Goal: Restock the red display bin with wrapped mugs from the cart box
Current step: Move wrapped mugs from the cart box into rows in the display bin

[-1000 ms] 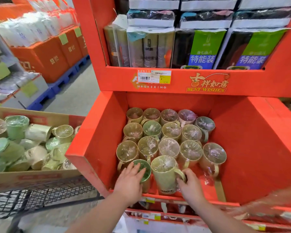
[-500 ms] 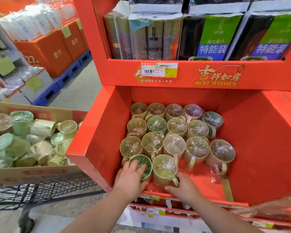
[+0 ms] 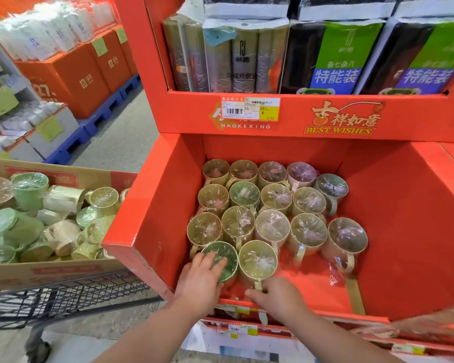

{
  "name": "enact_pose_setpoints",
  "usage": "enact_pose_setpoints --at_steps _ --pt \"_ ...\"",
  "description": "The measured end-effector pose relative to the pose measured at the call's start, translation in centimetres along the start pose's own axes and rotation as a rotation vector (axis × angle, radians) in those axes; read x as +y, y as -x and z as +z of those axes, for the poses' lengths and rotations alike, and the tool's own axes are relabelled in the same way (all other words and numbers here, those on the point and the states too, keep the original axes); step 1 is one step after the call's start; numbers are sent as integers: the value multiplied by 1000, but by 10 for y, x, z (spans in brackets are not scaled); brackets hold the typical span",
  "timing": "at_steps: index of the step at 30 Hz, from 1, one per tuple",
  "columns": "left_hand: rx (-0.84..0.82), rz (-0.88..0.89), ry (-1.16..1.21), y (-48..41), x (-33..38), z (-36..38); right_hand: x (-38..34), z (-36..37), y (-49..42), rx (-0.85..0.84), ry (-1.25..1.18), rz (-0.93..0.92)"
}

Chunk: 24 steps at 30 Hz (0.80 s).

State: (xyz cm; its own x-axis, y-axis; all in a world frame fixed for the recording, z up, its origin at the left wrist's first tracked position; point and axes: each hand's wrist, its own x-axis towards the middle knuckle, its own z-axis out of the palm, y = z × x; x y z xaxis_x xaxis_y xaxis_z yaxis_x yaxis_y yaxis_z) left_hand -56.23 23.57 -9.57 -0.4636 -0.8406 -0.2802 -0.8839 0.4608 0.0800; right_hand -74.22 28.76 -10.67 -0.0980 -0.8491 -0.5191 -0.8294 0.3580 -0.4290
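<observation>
The red display bin (image 3: pixel 152 205) holds several wrapped mugs standing upright in rows at its left and middle. My left hand (image 3: pixel 201 280) lies over a green wrapped mug (image 3: pixel 227 260) in the front row, fingers across its film-covered top. My right hand (image 3: pixel 275 297) grips the base and handle of the yellow-green wrapped mug (image 3: pixel 257 260) beside it. On the left the cart box (image 3: pixel 47 273) of brown cardboard holds several more wrapped mugs, jumbled green and cream.
The box sits on a wire shopping cart (image 3: pixel 71 297) pressed against the bin's left wall. A shelf of bagged rolls (image 3: pixel 247 53) hangs over the bin's back. The bin's right half shows bare red floor (image 3: pixel 393 244). Orange cartons on blue pallets (image 3: pixel 71 79) line the aisle at left.
My right hand slid from the yellow-green mug's right side down to its front base. The view rose and shifted slightly. My left hand stayed on the green mug.
</observation>
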Motion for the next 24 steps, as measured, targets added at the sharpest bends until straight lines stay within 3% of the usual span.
enact_pose_setpoints --at_steps 2,5,9,13,18,24 --pt "6 5 5 -1 -2 1 -9 8 2 -118 -164 -79" --pt "18 12 14 -1 -3 -1 -15 8 2 -157 -130 -119" --pt "55 31 27 1 -5 0 -9 -12 9 107 131 -115" --pt "63 37 24 7 -11 1 2 -30 8 322 197 -199" --pt "60 73 57 6 -12 3 3 -29 -3 110 121 -182" --pt "36 34 25 7 -11 -2 2 -25 -8 72 61 -173"
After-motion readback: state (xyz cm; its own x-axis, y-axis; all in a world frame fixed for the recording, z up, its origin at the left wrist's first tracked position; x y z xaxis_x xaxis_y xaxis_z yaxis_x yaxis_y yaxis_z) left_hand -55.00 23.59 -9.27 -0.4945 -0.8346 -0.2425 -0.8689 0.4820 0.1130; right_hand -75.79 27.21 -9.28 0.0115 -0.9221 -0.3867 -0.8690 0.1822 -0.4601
